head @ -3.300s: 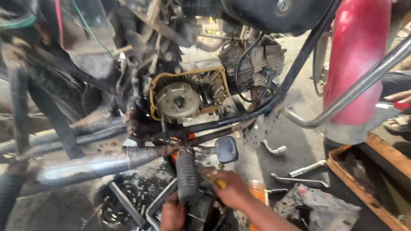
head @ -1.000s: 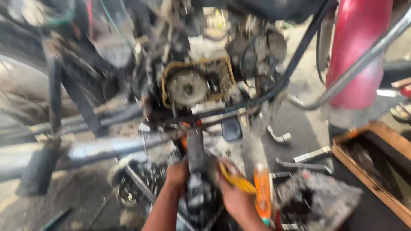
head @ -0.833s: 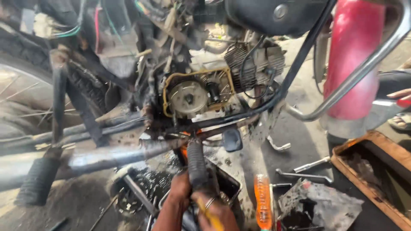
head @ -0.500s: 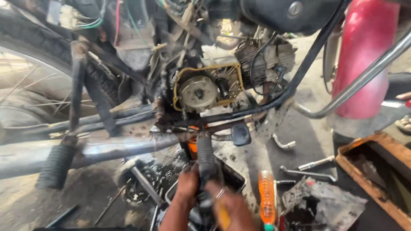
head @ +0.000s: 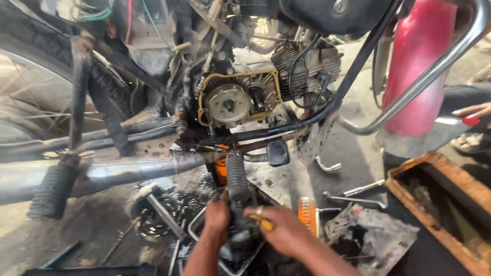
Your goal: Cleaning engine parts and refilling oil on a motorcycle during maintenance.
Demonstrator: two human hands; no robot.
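Observation:
My left hand (head: pixel 217 214) is curled around a dark, oily part (head: pixel 239 232) held over a metal tray (head: pixel 196 229) on the ground. My right hand (head: pixel 280 229), with a ring on one finger, grips a yellow-handled tool (head: pixel 263 223) against the same part. Both hands sit just below the black rubber footpeg (head: pixel 236 176) of a motorcycle. Above the hands, the engine's side cover is off, and the round flywheel (head: pixel 227 105) shows inside a yellowish gasket outline. What the tool's tip touches is hidden by my fingers.
The exhaust pipe (head: pixel 128 171) and a second footpeg (head: pixel 51 191) lie to the left. An orange-handled tool (head: pixel 307 214), wrenches (head: pixel 363 189) and a greasy cover (head: pixel 373 235) lie to the right. A wooden box (head: pixel 440 199) is beyond them. Another person's hand (head: pixel 473 110) is by the red fender (head: pixel 417 66).
The view has swung slightly, showing more of the rear wheel at left. Both hands stay at the tray under the footpeg; my right hand has shifted a little to the right.

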